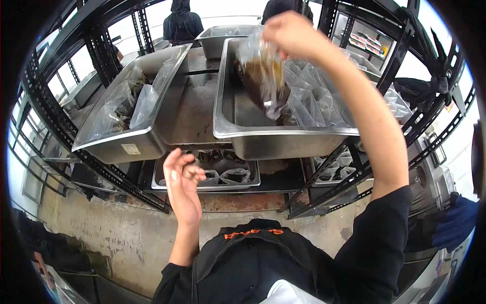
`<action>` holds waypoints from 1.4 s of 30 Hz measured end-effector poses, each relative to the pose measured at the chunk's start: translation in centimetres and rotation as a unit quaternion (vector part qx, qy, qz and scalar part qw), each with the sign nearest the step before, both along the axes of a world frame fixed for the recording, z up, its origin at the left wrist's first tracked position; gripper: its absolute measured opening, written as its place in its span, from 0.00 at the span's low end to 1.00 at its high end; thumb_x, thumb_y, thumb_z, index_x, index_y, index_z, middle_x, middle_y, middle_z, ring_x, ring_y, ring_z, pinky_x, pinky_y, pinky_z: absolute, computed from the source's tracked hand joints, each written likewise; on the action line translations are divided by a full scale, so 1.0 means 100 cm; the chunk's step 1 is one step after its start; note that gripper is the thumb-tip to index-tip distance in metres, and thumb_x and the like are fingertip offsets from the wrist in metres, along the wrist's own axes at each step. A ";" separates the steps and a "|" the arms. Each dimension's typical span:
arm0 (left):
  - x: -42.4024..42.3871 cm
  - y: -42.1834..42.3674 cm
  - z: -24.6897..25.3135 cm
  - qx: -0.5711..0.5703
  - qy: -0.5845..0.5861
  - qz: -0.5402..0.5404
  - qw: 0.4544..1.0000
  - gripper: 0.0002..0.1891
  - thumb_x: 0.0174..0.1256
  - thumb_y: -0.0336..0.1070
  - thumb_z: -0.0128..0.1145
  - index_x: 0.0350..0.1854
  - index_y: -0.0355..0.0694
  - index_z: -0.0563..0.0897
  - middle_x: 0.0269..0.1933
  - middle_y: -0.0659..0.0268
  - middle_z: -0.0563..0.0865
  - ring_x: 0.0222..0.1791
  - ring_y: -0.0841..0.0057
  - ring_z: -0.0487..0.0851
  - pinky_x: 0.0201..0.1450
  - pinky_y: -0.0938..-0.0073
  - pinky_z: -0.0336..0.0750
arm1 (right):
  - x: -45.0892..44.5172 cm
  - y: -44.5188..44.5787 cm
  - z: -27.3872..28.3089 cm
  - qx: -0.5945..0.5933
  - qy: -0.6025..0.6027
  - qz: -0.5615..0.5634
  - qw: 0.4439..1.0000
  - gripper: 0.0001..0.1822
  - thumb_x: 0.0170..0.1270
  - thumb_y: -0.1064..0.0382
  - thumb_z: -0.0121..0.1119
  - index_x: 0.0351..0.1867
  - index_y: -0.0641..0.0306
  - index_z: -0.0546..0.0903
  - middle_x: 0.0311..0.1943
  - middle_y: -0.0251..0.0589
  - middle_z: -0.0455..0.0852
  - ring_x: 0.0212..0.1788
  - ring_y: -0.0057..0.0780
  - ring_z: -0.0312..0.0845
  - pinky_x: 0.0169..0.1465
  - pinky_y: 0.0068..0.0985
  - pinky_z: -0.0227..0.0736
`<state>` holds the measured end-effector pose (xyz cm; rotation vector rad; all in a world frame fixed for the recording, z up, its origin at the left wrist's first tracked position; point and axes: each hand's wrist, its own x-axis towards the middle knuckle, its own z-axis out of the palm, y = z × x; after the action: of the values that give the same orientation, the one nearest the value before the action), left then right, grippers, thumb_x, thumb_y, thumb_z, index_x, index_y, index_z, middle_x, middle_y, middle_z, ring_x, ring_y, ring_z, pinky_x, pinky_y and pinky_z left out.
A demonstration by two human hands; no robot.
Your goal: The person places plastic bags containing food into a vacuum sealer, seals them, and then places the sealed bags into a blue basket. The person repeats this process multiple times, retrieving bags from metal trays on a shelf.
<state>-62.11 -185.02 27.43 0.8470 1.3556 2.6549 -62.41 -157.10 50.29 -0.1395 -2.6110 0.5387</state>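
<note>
My right hand (pixel 294 34) is raised over a deep steel pan (pixel 288 142) and grips the top of a clear plastic bag (pixel 264 74) with dark brown contents; both are blurred. The bag hangs inside the pan, left of several other clear bags (pixel 315 98). My left hand (pixel 184 186) is held up, palm showing and fingers loosely bent, before the gap between this pan and another steel pan (pixel 155 146) at the left. That left pan also holds clear bags (pixel 143 104) with dark contents. Nothing shows in my left hand.
A shallow tray (pixel 224 187) with bags of dark contents sits on a lower shelf. Black perforated posts (pixel 129 182) of the metal rack stand at both sides. Another steel pan (pixel 212 47) is farther back. Beyond the rack is a person in dark clothing (pixel 183 24), with another person (pixel 279 7) nearby.
</note>
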 end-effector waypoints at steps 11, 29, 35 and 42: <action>-0.016 -0.029 -0.053 -0.184 0.021 0.063 0.981 0.15 0.70 0.36 0.47 0.56 0.36 0.70 0.47 0.61 0.76 0.36 0.81 0.76 0.42 0.79 0.71 | 0.000 -0.025 -0.094 0.035 -0.241 0.183 0.952 0.28 0.61 0.39 0.58 0.31 0.69 0.83 0.25 0.50 0.84 0.27 0.37 0.82 0.33 0.35 0.73; -0.025 -0.055 -0.062 -0.206 -0.008 0.149 0.967 0.12 0.71 0.34 0.48 0.51 0.36 0.72 0.47 0.65 0.76 0.36 0.83 0.75 0.44 0.80 0.71 | -0.097 0.153 -0.090 0.174 -0.452 -0.218 0.847 0.51 0.42 0.18 0.54 0.45 0.70 0.83 0.46 0.51 0.83 0.46 0.45 0.80 0.49 0.38 0.74; -0.016 -0.059 -0.067 -0.214 0.015 0.181 0.960 0.10 0.70 0.33 0.48 0.50 0.35 0.73 0.49 0.63 0.74 0.36 0.83 0.75 0.44 0.79 0.71 | -0.090 0.139 -0.098 0.177 -0.421 -0.129 0.880 0.37 0.45 0.30 0.64 0.39 0.67 0.85 0.36 0.49 0.86 0.36 0.40 0.83 0.38 0.36 0.76; -0.008 -0.051 -0.044 -0.194 0.086 0.190 0.959 0.09 0.69 0.32 0.48 0.46 0.34 0.75 0.50 0.62 0.72 0.37 0.81 0.75 0.44 0.79 0.71 | -0.100 0.134 -0.114 0.278 -0.172 -0.136 0.935 0.10 0.53 0.61 0.59 0.36 0.61 0.82 0.36 0.50 0.85 0.39 0.45 0.82 0.39 0.39 0.75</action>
<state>-62.90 -190.10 23.07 0.8507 2.1873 2.4538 -72.44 -143.72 38.89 -0.4324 -2.8956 -0.3614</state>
